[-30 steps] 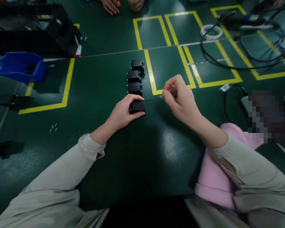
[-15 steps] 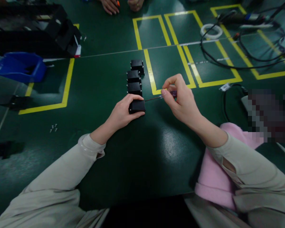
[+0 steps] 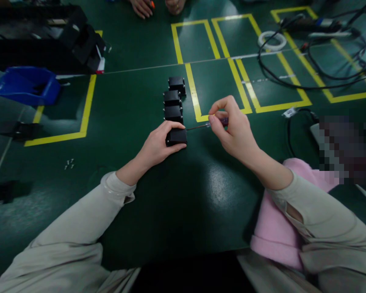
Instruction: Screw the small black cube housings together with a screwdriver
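Observation:
My left hand (image 3: 157, 143) grips a small black box (image 3: 177, 137), thumb along its near side and fingers over its far side. A screwdriver (image 3: 208, 124) with a thin shaft and a dark purplish handle lies in the closed fingers of my right hand (image 3: 232, 124). Its tip meets the right end of the box near the far corner. Just beyond, further black boxes stand in a row: one close behind (image 3: 173, 112), another after it (image 3: 171, 97), and the farthest (image 3: 177, 84) set slightly right. Small screw heads show at their ends.
Loose screws (image 3: 69, 164) lie to the left. A blue bin (image 3: 26, 85) stands beside a large black housing (image 3: 42, 44). Cables (image 3: 308, 86) and a white tape roll (image 3: 272, 40) are at the right. A pink cloth (image 3: 273, 228) lies under my right forearm. Another person's hands (image 3: 142, 7) rest across the table.
Hardly anything differs. Both hands, the box and the screwdriver keep their places, with only a very slight shift of the whole view.

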A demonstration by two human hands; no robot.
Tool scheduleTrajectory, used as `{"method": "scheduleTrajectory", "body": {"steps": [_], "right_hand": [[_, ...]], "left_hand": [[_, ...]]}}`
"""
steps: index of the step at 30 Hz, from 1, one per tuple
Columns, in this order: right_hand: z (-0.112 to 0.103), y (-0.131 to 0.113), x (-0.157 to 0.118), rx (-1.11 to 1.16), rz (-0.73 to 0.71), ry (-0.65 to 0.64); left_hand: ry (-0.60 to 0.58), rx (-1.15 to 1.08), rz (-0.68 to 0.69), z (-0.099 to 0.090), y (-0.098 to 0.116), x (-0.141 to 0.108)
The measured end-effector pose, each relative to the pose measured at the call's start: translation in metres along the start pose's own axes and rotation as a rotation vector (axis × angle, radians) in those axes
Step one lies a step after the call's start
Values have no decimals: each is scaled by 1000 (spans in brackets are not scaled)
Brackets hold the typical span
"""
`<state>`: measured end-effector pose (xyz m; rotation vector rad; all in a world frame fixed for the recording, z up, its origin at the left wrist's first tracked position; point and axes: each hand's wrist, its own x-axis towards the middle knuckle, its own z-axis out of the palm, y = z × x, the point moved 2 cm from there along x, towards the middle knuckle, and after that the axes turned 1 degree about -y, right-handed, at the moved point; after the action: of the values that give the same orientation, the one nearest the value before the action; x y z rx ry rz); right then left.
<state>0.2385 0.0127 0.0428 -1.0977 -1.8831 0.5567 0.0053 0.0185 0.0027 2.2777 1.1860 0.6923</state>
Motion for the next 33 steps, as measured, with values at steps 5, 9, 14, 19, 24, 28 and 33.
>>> {"method": "scheduleTrajectory", "body": {"steps": [5,9,14,19,24,28,33], "right_hand": [[0,-1,0,-3,-13,14],[0,-1,0,0,-4,5],[0,-1,0,-7,-6,2],[0,-1,0,4,-11,-5],[1,1,0,9,5,3],[1,2,0,13,16,7],[-1,1,0,-10,-16,13]], "left_hand": [[2,-6,-2,0,0,0],[3,-15,6,0,0,0],[-10,0,-13,0,0,0],[-11,-1,-4,0,1,0],[-10,-2,5,0,1,0],[-2,-4,20,0,1,0],[-6,-5,11,0,1,0]]}}
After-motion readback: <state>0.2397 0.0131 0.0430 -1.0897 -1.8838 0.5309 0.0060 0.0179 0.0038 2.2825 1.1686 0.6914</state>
